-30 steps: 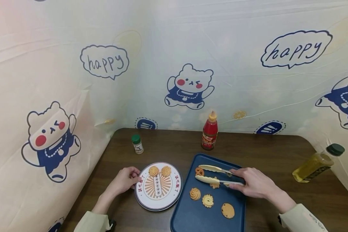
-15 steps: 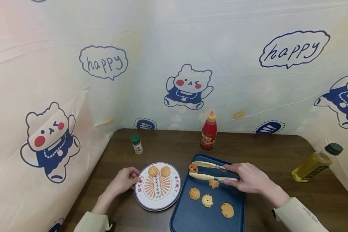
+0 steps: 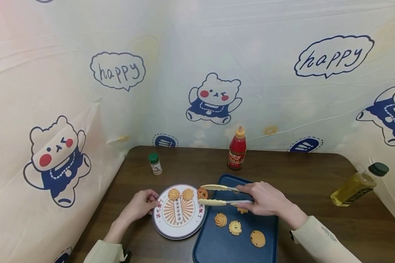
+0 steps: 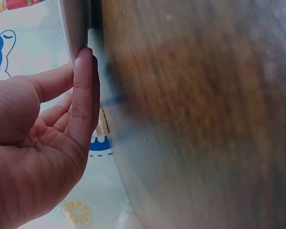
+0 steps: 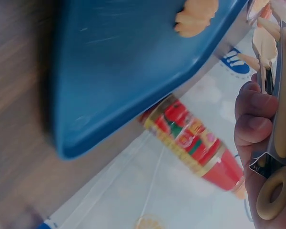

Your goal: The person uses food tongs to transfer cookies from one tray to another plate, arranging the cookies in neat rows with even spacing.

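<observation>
My left hand (image 3: 139, 204) pinches the left rim of a round white plate (image 3: 164, 228) with printed rays; in the left wrist view the thumb and a finger (image 4: 82, 90) meet at its edge. Two swirl cookies (image 3: 173, 194) lie on its far part. My right hand (image 3: 263, 199) grips kitchen tongs (image 3: 214, 202) with cream tips. Between those tips, at the plate's right edge, is a pretzel-shaped cookie (image 3: 202, 193). In the right wrist view my fingers (image 5: 255, 126) wrap the tongs' handle. Whether the pretzel touches the plate I cannot tell.
Right of the plate lies a blue tray (image 3: 232, 252) with a swirl cookie (image 3: 221, 220), a scalloped cookie (image 3: 235, 227), a round cookie (image 3: 258, 238) and another partly hidden. Behind stand a red sauce bottle (image 3: 237, 153) and a green-capped shaker (image 3: 155, 164). An oil bottle (image 3: 353, 190) is at right.
My right hand has moved left with the tongs, carrying the pretzel cookie from the tray's far left part to the plate's right edge. My left hand stays at the rim.
</observation>
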`<state>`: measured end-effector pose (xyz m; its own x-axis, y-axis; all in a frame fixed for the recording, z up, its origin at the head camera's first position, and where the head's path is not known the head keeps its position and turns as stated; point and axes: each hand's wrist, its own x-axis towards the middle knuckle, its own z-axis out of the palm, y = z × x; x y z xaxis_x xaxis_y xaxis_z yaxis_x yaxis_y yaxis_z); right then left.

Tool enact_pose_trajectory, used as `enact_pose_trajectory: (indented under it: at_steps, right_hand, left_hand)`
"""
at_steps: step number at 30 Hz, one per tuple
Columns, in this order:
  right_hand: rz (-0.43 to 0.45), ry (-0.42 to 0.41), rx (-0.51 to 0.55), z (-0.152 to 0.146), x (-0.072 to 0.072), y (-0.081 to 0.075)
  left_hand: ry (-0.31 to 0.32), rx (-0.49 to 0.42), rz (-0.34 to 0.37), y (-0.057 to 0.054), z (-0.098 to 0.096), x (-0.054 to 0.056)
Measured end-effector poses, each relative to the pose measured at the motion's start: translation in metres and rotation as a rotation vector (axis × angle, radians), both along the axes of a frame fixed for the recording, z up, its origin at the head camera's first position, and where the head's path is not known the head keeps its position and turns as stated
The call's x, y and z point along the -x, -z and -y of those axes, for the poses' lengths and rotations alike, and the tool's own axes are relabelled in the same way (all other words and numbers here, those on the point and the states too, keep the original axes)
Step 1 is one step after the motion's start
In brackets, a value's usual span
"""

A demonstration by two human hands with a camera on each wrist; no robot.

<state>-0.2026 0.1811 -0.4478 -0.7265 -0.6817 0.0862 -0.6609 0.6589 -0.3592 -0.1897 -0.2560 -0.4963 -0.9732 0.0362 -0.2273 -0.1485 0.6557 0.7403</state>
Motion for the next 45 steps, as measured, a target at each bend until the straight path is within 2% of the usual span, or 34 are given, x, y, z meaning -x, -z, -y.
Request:
enact_pose_trajectory:
  at_steps: [5, 10, 20, 35, 45]
  right_hand:
    - [0.011, -0.023, -0.012, 0.019, 0.002, -0.002]
    - [-0.021, -0.059, -0.033, 0.038, 0.003, -0.004]
    - [-0.029, -0.108, -0.095, 0.070, 0.007, -0.004]
    - [-0.020, -0.164, -0.142, 0.106, 0.007, 0.002]
    - [-0.014, -0.160, -0.163, 0.120, 0.006, 0.005]
  left_hand:
    - [0.006, 0.008, 0.000, -0.003, 0.000, -0.002]
    - [0.009, 0.008, 0.000, -0.006, -0.001, -0.003]
    - [-0.003, 0.013, 0.013, -0.004, -0.001, 0.000]
    - [0.011, -0.004, -0.012, -0.002, 0.000, -0.002]
    - [0.024, 0.003, -0.019, -0.003, 0.001, -0.003]
